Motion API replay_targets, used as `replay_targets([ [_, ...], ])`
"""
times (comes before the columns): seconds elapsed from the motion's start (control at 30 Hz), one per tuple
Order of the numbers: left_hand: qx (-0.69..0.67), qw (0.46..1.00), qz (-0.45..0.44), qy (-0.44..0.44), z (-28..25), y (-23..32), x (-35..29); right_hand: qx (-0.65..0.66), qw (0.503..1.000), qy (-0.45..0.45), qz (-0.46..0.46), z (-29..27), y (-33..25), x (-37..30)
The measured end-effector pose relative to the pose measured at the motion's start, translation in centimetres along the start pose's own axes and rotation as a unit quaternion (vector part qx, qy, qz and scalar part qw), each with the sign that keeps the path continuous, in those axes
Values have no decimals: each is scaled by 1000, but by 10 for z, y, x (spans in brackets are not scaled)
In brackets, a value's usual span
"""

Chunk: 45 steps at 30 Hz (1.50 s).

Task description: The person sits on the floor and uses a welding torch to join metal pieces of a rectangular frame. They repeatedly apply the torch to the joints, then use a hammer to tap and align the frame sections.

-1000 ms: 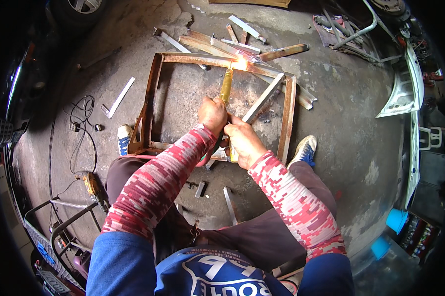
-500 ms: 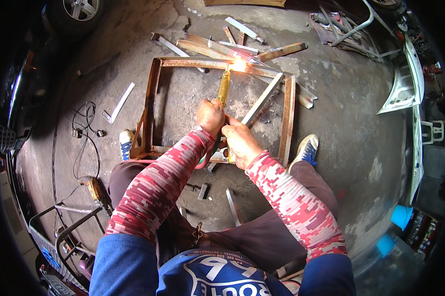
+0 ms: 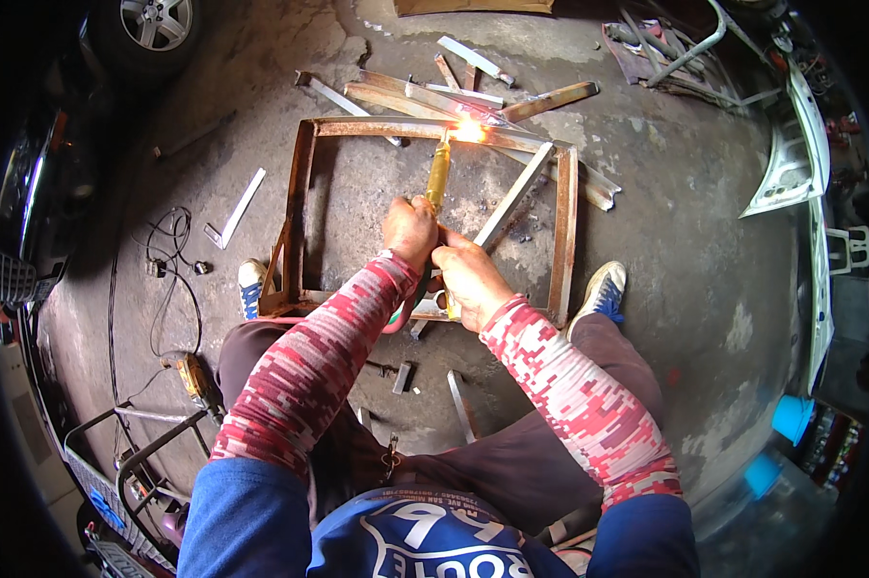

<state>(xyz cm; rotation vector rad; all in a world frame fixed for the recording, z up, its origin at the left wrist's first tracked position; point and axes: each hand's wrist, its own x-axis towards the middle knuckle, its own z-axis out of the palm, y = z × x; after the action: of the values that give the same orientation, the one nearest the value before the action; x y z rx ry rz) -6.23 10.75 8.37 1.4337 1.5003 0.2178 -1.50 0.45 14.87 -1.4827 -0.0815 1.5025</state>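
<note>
Both of my hands are closed around a brass gas torch [image 3: 438, 175]. My left hand [image 3: 409, 229] grips it farther forward, and my right hand [image 3: 471, 279] holds its rear part, just behind and to the right. A bright flame [image 3: 469, 129] burns at the torch tip against the far bar of a rusty metal frame [image 3: 567, 231]. The glare hides the exact spot of contact. A pale metal bar [image 3: 516, 193] slants across the frame's right side. Red and green hoses [image 3: 398, 320] run under my hands.
Loose metal bars [image 3: 552, 100] lie beyond the frame. To the left are a coiled cable [image 3: 171, 231], an angled metal strip [image 3: 240, 208] and a yellow power tool [image 3: 192, 378]. A car wheel [image 3: 155, 21] stands far left; a white panel [image 3: 795, 159] is at right. My shoes [image 3: 603, 292] flank the frame.
The view has shifted slightly. Both hands keep their grip on the torch, and the flame stays at nearly the same place on the far bar.
</note>
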Motion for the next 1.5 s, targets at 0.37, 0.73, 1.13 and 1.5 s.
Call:
replay_targets([
  [0.37,-47,999,-11,-13,3,-7,15,35,999,-3,-6,3,-2,1],
  [0.73,-69,997,-3,-17,3,-15,21,-2,1000,-24,-7,2,-2,2],
  [1.13,-81,996,-3,-27,1,-15,21,31,999,15,-33,7,0,2],
  [1.5,-75,997,19,-31,0,-14,17,43,998,21,-43,8,1,0],
])
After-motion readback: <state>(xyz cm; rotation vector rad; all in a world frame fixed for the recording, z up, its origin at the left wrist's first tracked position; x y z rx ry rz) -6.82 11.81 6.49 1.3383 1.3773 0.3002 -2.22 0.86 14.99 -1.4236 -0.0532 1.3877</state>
